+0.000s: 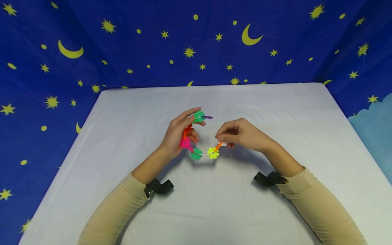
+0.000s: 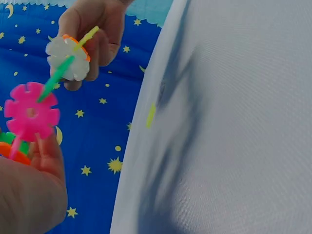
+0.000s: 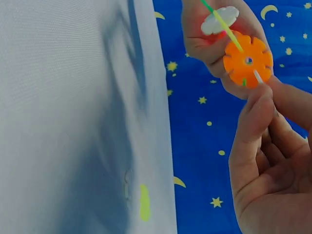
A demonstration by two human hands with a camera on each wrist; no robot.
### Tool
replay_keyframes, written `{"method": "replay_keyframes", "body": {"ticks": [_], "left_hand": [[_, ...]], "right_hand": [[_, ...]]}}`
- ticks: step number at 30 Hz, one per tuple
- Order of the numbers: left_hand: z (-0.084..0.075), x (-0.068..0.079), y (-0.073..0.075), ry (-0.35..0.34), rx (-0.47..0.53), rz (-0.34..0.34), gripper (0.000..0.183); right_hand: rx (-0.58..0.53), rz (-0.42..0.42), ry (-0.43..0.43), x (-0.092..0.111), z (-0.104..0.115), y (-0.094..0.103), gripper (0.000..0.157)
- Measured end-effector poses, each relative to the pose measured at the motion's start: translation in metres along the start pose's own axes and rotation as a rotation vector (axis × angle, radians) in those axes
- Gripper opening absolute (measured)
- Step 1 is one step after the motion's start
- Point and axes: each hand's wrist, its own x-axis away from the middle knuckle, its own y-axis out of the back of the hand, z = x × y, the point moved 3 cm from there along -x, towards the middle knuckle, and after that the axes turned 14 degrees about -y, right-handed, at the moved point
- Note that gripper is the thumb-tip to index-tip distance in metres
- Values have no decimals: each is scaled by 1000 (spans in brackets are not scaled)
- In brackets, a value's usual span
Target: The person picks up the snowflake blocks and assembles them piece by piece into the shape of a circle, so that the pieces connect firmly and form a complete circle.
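A chain of notched plastic snowflake discs hangs between the two hands above the table. Curled round its left part, my left hand [image 1: 180, 132] holds it with the thumb across; a green disc [image 1: 199, 116] and an edge-on purple disc [image 1: 209, 117] stick out past the fingers. A pink disc [image 2: 31, 112] shows beside this hand. Lower down the chain dip a second green disc [image 1: 196, 153] and a yellow disc [image 1: 213, 153]. My right hand [image 1: 243, 134] pinches the white disc [image 1: 224, 143] at the right end, joined to an orange disc [image 3: 248, 61].
White cloth covers the table [image 1: 202, 204], and a blue curtain [image 1: 171, 41] with yellow stars and moons stands round it. A yellow patch [image 3: 145, 202] shows on the cloth. Black mounts [image 1: 159, 187] sit on both wrists.
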Motion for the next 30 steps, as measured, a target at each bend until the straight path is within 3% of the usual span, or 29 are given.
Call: {"method": "replay_keyframes", "body": {"ticks": [7, 16, 24, 30], "left_hand": [[5, 0, -1, 1, -52, 29, 36], [3, 2, 2, -76, 23, -69, 28], [2, 2, 1, -91, 64, -58, 25], [3, 2, 2, -84, 79, -55, 22]], "right_hand": [[-26, -128, 18, 0, 1, 7, 15], [4, -143, 20, -2, 0, 7, 16], [3, -193, -9, -5, -10, 16, 23], [96, -253, -78, -12, -25, 25, 28]]}}
